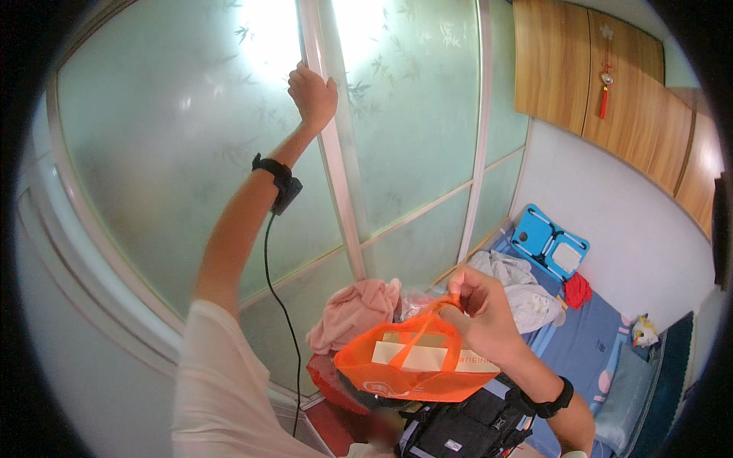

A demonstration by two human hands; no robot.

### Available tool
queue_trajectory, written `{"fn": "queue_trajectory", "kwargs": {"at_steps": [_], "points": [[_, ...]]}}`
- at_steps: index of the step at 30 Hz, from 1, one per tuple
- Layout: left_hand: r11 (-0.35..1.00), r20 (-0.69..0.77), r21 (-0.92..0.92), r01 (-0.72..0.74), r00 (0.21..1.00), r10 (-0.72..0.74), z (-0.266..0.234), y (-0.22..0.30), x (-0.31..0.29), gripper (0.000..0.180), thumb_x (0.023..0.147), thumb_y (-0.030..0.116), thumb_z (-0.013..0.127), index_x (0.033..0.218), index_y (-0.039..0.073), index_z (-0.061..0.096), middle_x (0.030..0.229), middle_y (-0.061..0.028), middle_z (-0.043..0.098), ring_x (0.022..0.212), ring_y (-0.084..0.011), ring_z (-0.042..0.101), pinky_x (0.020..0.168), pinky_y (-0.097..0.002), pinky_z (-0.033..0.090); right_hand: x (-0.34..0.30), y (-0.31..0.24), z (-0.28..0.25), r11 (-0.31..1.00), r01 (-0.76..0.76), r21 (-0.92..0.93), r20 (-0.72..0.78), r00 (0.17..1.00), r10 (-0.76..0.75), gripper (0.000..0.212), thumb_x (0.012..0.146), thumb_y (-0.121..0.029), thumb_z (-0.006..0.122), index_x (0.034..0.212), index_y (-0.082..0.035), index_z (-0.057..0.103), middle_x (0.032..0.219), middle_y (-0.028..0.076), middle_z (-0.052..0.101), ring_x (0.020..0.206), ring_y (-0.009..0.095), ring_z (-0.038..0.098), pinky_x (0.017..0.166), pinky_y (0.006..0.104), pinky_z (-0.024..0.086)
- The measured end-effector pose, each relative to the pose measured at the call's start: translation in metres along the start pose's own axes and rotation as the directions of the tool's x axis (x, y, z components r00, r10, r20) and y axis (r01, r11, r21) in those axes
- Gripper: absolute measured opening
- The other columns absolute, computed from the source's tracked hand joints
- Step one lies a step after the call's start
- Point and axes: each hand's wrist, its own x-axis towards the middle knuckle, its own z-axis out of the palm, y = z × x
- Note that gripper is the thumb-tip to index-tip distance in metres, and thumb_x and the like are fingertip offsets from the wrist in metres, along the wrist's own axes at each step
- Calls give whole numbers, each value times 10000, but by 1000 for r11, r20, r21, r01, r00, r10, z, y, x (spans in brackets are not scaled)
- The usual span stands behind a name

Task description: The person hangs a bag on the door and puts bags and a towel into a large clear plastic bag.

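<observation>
Pinching the orange tote bag [443, 388] by its handles [456, 337], the right hand [489, 317] holds it near the bed's [588, 328] left edge. The left hand [313, 97] curls at the sliding door frame [334, 164], its grip unclear; a slipping handle could spill the cream box [412, 356].

Orange bag [431, 388] in the right hand [482, 317]
Left hand [313, 98] at the frosted door [202, 137]; pale box [411, 356] inside the bag.

One orange fabric bag [416, 386], two black wristbands [565, 397], one pink plush cloth [353, 311] and one red-tasselled ornament [606, 79] were counted.
</observation>
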Motion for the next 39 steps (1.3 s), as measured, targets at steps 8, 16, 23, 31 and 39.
{"fn": "queue_trajectory", "kwargs": {"at_steps": [8, 16, 23, 31, 39], "points": [[1000, -152, -13, -21, 988, 18, 16, 1, -3, 726, 907, 219, 692, 1425, -111, 306, 1265, -264, 456, 1172, -362, 480, 1026, -483, 375, 3, 3, -3, 999, 5, -33, 14, 1000, -4, 269, 791, 115, 612, 824, -69, 418, 745, -48, 394, 673, 27, 391, 564, 222, 300], [997, -210, 71, -33, 977, 47, 12, 7, -11, 763, 794, 105, 726, 1416, -79, 325, 1280, -225, 490, 1167, -353, 503, 1042, -453, 381, -1, 3, 0, 1000, -1, -29, -4, 1000, 1, 258, 780, 114, 603, 807, -65, 419, 741, -49, 395, 679, 29, 393, 567, 225, 304], [997, -155, -80, -12, 988, -1, 4, 10, -25, 817, 763, 25, 679, 1462, -75, 269, 1374, -254, 440, 1258, -387, 453, 1124, -480, 310, -9, 3, 2, 1000, 1, -17, -29, 1000, -1, 255, 787, 122, 601, 808, -64, 427, 740, -48, 418, 689, 28, 408, 575, 220, 317], [979, -88, 72, -189, 977, 195, -2, 0, -58, 879, 785, 69, 665, 1505, -109, 193, 1529, -289, 295, 1426, -403, 301, 1217, -508, 178, -11, 1, 3, 1000, -22, 7, -43, 999, 23, 253, 797, 122, 604, 819, -63, 433, 753, -49, 424, 701, 26, 420, 587, 212, 333], [635, 359, 514, -576, 817, 451, -3, -6, -57, 813, 888, 318, 661, 1490, -100, 310, 1581, -173, 306, 1481, -298, 258, 1252, -444, 121, -4, -2, 2, 998, -61, -15, -4, 998, 61, 249, 799, 119, 596, 827, -60, 426, 756, -40, 424, 704, 26, 415, 588, 216, 331]]}}
